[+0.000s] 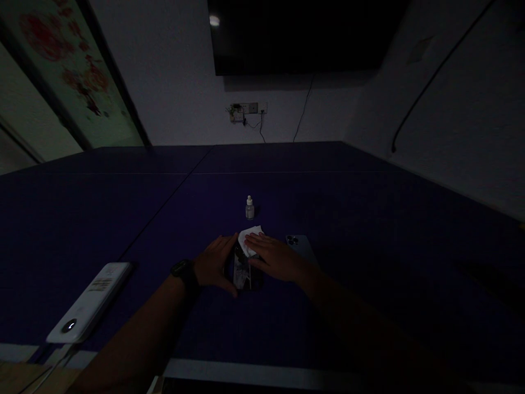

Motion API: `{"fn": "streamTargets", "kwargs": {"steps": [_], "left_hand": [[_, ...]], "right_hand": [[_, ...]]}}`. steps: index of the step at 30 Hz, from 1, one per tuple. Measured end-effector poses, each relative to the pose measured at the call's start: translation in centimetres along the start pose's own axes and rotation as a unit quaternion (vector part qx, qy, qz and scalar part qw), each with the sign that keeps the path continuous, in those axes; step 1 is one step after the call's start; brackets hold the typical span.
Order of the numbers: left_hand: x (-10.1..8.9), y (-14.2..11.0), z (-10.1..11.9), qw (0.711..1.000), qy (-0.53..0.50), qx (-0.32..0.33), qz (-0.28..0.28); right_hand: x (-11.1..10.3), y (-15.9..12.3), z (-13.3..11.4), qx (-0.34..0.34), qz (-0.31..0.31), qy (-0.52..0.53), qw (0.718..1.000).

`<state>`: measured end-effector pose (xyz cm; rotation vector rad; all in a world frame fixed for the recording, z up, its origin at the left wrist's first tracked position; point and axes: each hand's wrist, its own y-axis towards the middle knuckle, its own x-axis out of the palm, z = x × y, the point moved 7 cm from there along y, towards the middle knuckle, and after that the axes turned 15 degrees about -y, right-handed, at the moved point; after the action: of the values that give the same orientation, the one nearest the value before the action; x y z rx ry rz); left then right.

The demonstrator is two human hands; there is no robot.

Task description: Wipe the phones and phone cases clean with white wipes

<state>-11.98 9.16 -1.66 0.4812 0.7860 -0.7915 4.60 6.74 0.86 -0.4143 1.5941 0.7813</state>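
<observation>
One white power bank [88,302] lies at left on the dark tabletop [172,334]. Next, my left grip [215,262] cups the edge of a smartphone [241,276], fingers curved; hold it steady. My right grip [274,258] lies open and flat on a white tissue [249,241] atop the phone; apply even pressure. A small dropper bottle [250,209] stands beyond, and a second phone [301,249] lies just right, near my right hand.
</observation>
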Motion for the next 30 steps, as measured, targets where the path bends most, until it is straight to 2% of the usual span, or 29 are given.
{"fn": "streamTargets", "kwargs": {"steps": [4,8,12,18,25,30], "left_hand": [[0.0,-0.1,0.0,1.0,-0.002,-0.01,-0.008],[0.1,-0.1,-0.1,1.0,0.0,-0.024,-0.012],[0.1,0.0,0.0,1.0,0.001,-0.007,-0.01],[0.0,0.0,-0.1,1.0,0.002,-0.008,0.0],[0.2,0.0,-0.1,1.0,0.003,-0.011,-0.012],[0.1,0.0,0.0,1.0,-0.004,-0.005,0.003]], "right_hand": [[-0.3,-0.6,0.9,0.013,-0.007,-0.007,1.0],[-0.7,-1.1,-0.2,-0.011,-0.013,-0.005,1.0],[-0.5,-0.5,-1.2,-0.024,-0.016,-0.002,1.0],[-0.4,-0.9,0.3,0.001,-0.014,-0.001,1.0],[-0.5,-1.3,-1.2,-0.042,-0.02,0.015,0.999],[-0.8,-1.2,-0.4,-0.026,-0.016,0.01,0.999]]}}
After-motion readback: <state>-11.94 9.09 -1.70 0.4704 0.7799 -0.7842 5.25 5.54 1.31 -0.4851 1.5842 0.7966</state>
